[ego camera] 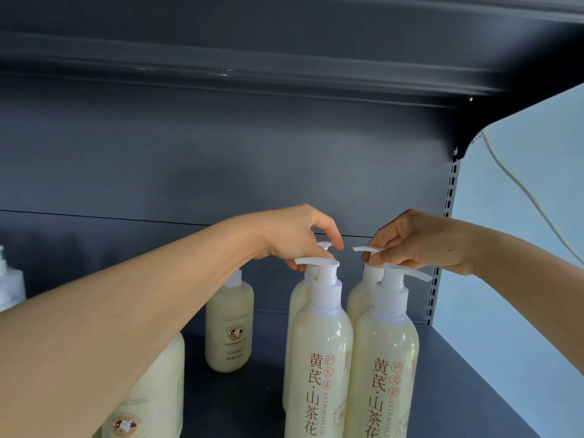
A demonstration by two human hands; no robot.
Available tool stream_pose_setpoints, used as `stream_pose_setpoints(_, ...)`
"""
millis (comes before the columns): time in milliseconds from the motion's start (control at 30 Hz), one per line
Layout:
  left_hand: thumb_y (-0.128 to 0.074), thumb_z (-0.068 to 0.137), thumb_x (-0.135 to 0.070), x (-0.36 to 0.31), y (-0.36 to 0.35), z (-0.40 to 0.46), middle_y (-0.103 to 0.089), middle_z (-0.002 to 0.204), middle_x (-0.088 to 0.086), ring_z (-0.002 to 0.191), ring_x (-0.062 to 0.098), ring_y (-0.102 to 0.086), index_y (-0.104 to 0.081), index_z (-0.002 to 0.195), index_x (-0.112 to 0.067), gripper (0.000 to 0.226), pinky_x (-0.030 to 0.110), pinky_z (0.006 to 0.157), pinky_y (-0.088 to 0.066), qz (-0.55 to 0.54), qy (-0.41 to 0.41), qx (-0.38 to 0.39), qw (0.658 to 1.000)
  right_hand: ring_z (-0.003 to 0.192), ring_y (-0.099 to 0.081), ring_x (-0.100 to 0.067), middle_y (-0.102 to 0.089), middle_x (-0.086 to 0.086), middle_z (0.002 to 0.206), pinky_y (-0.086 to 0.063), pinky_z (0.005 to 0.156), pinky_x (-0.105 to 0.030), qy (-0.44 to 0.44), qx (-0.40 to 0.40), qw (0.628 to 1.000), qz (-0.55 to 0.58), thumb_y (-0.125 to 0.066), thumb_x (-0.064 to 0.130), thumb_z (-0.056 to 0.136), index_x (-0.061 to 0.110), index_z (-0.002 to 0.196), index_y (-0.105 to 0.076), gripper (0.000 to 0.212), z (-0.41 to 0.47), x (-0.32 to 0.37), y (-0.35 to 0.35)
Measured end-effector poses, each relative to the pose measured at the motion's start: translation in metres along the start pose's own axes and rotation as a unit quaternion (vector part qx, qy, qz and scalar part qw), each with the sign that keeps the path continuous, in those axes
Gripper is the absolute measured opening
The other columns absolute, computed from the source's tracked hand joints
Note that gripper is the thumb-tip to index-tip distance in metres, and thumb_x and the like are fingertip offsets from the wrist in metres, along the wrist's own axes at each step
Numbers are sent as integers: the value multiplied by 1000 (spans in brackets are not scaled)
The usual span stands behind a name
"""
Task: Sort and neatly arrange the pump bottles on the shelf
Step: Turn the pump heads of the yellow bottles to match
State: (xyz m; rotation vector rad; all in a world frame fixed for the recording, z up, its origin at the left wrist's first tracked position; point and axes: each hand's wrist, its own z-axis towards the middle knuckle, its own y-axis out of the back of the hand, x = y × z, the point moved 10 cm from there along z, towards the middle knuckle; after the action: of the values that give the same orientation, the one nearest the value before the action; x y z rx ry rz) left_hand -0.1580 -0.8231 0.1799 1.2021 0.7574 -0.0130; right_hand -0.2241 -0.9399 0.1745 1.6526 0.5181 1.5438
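Several cream pump bottles stand on a dark shelf (442, 390). Two tall ones with brown Chinese lettering are in front: one at the middle (319, 358) and one to its right (384, 368). Directly behind each stands another tall bottle, the left rear one (298, 298) and the right rear one (363, 292). My left hand (294, 235) pinches the white pump head of the left rear bottle. My right hand (420, 241) pinches the pump head of the right rear bottle, whose spout points left.
A shorter round-shouldered bottle (229, 324) stands further left near the back panel. A wide cream bottle (158, 399) sits at the lower left, partly hidden by my left forearm. A whitish bottle (9, 286) shows at the left edge. An upper shelf overhangs.
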Motion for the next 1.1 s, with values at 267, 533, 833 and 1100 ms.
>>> stream_pose_setpoints(267, -65, 87, -14, -4, -3, 4, -65, 81, 10, 62, 15, -55, -65, 111, -24, 26, 20, 64, -47, 2, -5, 38, 999, 84, -68, -17, -74, -11, 97, -55, 72, -18, 1, 4, 1000, 8, -68, 8, 83, 7, 94, -75, 12, -2, -1, 1)
stream_pose_setpoints(533, -65, 88, -11, -5, -7, 4, -69, 103, 20, 80, 19, -62, -65, 111, -25, 27, 33, 80, -51, -11, -18, 82, 996, 80, -68, -15, -74, -8, 92, -53, 66, -15, -1, 8, 1000, 1, -69, 10, 83, 9, 94, -75, 12, -1, 1, -1)
stream_pose_setpoints(833, -62, 89, -19, 0, -7, 5, -71, 101, 10, 68, 8, -59, -51, 125, -35, 40, 25, 66, -50, 7, 1, 73, 997, 78, -68, -12, -74, -5, 92, -53, 64, -15, -5, 4, 1000, 2, -68, 12, 85, 12, 92, -74, 9, -2, 0, -1)
stream_pose_setpoints(1100, -64, 88, -16, 1, -4, 6, -72, 104, 7, 54, 4, -57, -57, 111, -19, 24, 22, 59, -46, 15, 17, 53, 998, 91, -71, -23, -74, -10, 97, -56, 77, -22, -8, -3, 1000, -13, -69, 11, 83, 9, 95, -73, 12, -2, -2, 3)
